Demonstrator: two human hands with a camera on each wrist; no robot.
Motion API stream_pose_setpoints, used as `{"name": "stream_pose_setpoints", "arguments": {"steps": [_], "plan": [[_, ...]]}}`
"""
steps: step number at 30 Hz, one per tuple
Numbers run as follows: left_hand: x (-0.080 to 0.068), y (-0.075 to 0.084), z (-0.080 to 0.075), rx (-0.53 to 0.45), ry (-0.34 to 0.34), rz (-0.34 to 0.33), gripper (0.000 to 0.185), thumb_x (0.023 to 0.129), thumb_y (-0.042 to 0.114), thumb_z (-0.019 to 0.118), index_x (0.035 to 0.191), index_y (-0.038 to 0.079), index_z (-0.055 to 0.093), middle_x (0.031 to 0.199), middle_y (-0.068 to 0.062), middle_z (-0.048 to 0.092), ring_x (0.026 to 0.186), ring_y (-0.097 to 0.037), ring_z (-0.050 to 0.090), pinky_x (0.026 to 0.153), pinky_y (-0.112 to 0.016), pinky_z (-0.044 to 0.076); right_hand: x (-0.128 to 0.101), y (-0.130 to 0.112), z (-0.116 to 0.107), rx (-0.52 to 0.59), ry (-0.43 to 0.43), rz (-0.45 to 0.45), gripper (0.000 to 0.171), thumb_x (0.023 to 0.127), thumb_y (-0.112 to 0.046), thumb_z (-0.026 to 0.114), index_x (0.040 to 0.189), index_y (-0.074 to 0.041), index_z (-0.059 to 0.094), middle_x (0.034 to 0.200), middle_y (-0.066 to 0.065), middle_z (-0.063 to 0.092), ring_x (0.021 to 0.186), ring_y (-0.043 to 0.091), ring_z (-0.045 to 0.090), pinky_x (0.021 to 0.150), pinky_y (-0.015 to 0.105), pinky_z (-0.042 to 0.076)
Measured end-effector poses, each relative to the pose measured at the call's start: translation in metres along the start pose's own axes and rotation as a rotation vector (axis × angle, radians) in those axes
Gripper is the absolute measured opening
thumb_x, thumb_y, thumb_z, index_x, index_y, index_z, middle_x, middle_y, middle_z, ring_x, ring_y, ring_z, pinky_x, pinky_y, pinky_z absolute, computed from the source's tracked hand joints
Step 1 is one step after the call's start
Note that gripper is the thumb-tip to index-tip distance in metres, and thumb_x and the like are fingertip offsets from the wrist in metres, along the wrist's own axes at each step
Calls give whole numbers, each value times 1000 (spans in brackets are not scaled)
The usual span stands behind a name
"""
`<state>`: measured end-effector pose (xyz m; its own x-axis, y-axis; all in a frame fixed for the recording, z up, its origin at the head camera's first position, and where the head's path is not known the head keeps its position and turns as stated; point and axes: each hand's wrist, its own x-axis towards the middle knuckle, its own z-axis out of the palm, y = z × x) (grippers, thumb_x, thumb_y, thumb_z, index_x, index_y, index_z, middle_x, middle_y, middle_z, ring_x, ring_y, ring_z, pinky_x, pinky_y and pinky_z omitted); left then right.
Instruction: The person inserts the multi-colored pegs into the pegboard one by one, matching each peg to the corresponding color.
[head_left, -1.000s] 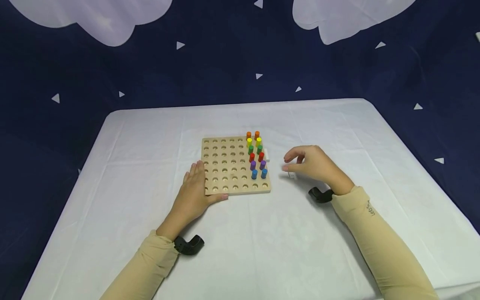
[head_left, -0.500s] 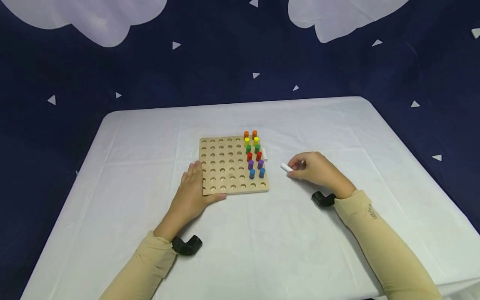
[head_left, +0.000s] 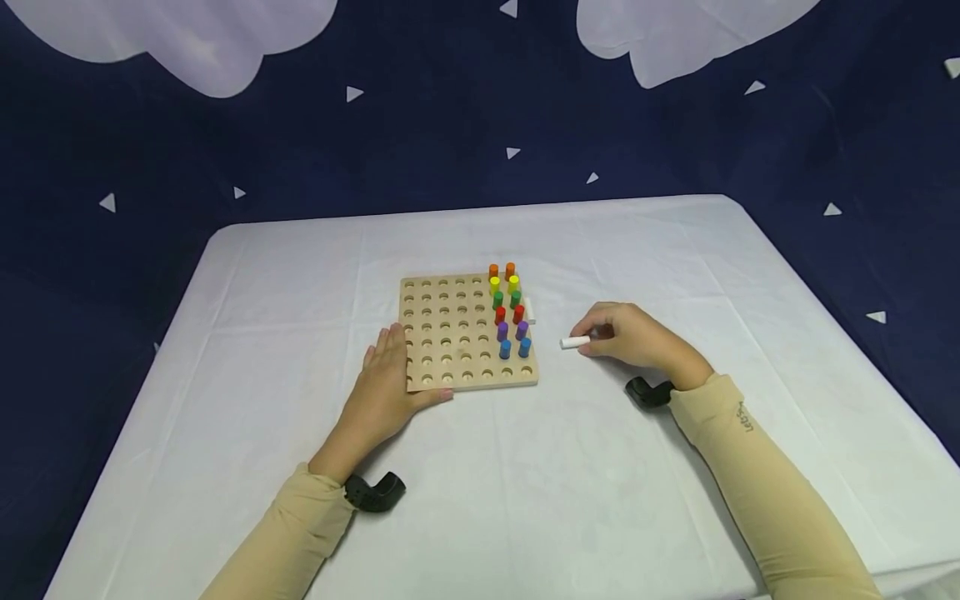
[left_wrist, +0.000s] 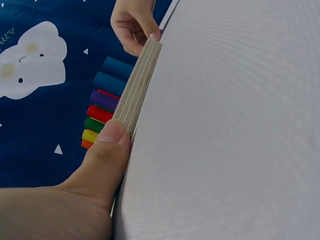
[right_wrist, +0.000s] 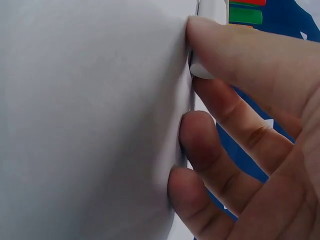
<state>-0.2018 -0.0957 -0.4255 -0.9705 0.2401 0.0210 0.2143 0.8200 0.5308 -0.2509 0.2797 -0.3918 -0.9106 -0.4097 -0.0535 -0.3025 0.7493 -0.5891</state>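
Note:
A square wooden pegboard (head_left: 450, 333) with rows of round holes lies mid-table. Two columns of pegs stand along its right side, in pairs running from orange (head_left: 493, 272) at the far end through yellow, green, red and purple to blue (head_left: 506, 349). My left hand (head_left: 386, 379) rests along the board's left edge, its fingers straight and the thumb (left_wrist: 112, 132) against the near edge. To the right of the board, my right hand (head_left: 630, 337) pinches a white peg (head_left: 574, 342) between thumb and fingers, low over the cloth; the peg points left toward the board.
Another white peg (head_left: 531, 310) lies right beside the board's right edge. White cloth (head_left: 480, 500) covers the table, and a dark blue curtain (head_left: 450, 125) with clouds and triangles hangs behind it. Each wrist carries a black camera mount (head_left: 375, 492).
My right hand came down a little toward the cloth and took hold of the white peg, which has turned to lie nearly level. The left hand and pegboard stay in place.

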Motion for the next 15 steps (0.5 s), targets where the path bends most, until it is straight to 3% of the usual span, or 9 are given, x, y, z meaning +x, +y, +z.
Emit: {"name": "stream_pose_setpoints", "arguments": {"steps": [6, 15], "plan": [[0, 1, -1, -4, -1, 5, 129, 75, 63, 76, 156, -8, 5, 164, -27, 8, 154, -39, 6, 127, -53, 7, 2, -3, 2, -10, 11, 13, 22, 81, -20, 83, 102, -18, 77, 90, -2, 65, 78, 17, 52, 66, 24, 45], [-1, 0, -1, -2, -16, -4, 128, 77, 65, 74, 156, -7, 4, 164, -26, 8, 155, -38, 5, 127, -52, 6, 1, -8, 5, -9, 33, -23, 16, 84, -19, 81, 99, -17, 78, 89, -2, 64, 79, 16, 52, 67, 24, 46]]}}
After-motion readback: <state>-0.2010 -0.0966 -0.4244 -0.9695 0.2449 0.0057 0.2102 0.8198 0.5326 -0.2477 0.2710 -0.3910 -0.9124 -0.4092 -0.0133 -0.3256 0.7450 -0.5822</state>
